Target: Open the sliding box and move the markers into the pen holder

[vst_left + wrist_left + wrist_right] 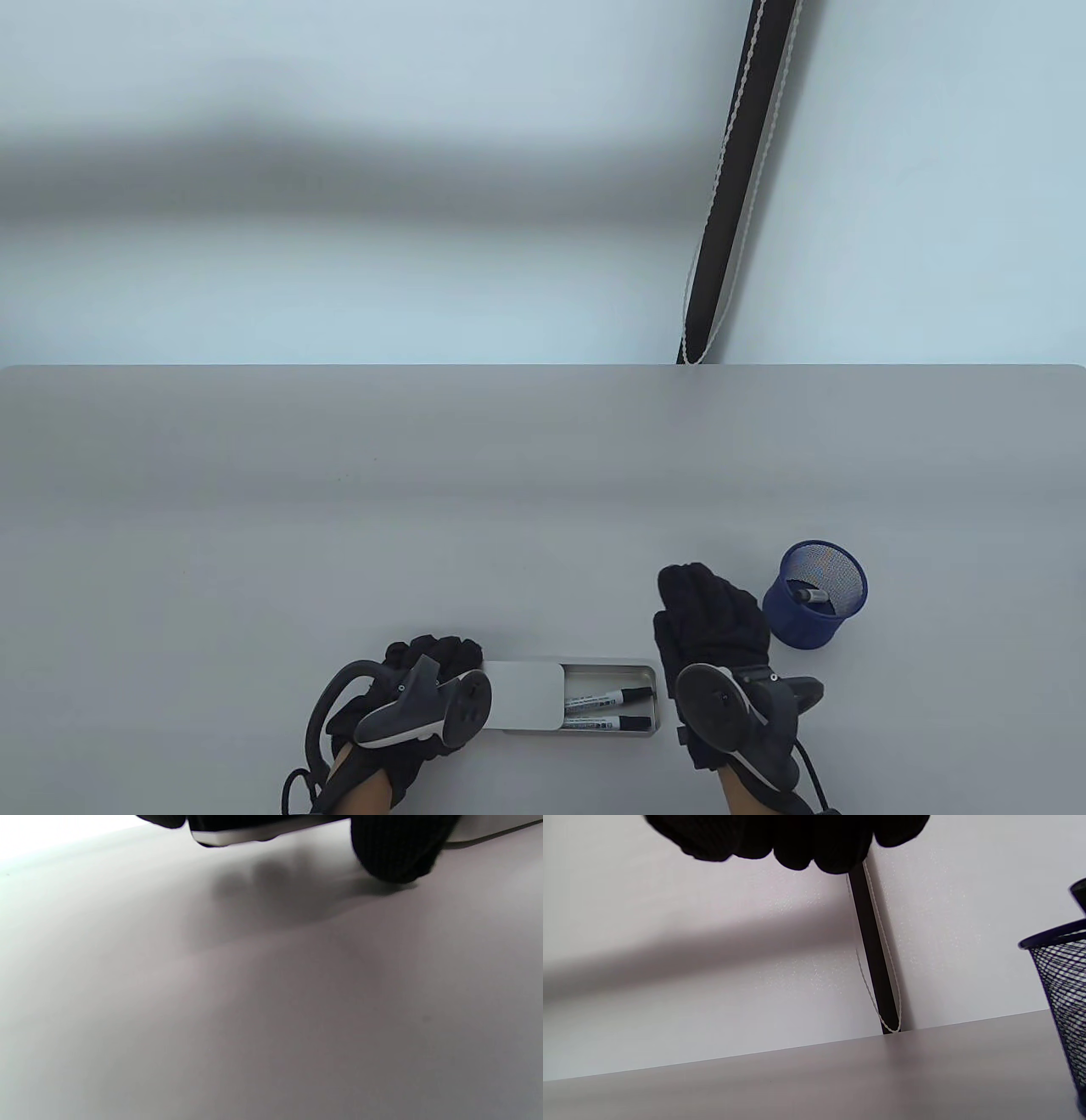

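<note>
At the near left of the desk [254,509], the left hand [416,705] grips the left end of the sliding box [568,698]; its fingers [441,649] curl over the far edge of the lid [524,696], and the left wrist view shows a gloved thumb tip [392,853] on the desk beside the box's pale edge. A tracker [424,709] sits on the back of this hand. The box lies flat near the desk's near edge, with its lid slid leftward so the right half of the tray is uncovered. Two markers [611,711] lie in that open part side by side, black caps pointing right. Just right of the box, the right hand [713,620] hovers palm down, its fingers [691,586] loosely together and lightly curved, holding nothing; it carries its own tracker [738,709]. Farther right stands the pen holder [814,594], a blue mesh cup, upright, with one marker [810,594] already inside. Behind the desk a dark pole [738,178] with a beaded cord [708,221] runs down the pale wall [339,170].
</note>
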The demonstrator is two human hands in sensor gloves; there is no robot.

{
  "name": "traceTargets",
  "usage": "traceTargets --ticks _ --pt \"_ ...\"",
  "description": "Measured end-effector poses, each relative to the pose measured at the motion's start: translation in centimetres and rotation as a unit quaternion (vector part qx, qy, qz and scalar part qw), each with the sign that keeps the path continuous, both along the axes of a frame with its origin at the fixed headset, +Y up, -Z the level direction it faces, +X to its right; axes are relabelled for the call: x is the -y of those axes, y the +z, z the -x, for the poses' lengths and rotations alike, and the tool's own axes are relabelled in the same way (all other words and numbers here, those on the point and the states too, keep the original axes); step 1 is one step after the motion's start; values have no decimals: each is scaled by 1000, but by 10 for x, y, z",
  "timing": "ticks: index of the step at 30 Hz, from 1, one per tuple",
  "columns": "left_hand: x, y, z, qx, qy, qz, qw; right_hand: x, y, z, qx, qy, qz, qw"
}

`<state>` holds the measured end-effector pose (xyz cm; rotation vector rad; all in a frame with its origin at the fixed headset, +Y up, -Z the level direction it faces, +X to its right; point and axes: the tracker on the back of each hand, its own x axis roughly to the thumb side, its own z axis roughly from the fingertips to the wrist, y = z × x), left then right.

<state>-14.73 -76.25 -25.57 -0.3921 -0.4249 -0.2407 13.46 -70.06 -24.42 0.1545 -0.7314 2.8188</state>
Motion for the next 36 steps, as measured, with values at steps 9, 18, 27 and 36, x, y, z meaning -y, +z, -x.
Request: traceTargets --ticks 9,18,27,36 --pt "0 0 -1 2 0 2 1000 27 -5 35 -91 96 121 984" --pt "0 1 -2 3 0 2 1000 51 -11 46 -99 171 218 956" --pt "1 1 -2 3 -4 -2 1000 66 -16 49 -75 241 231 940" --pt "1 2 -4 6 -8 -5 1000 73 -19 51 -41 291 223 930"
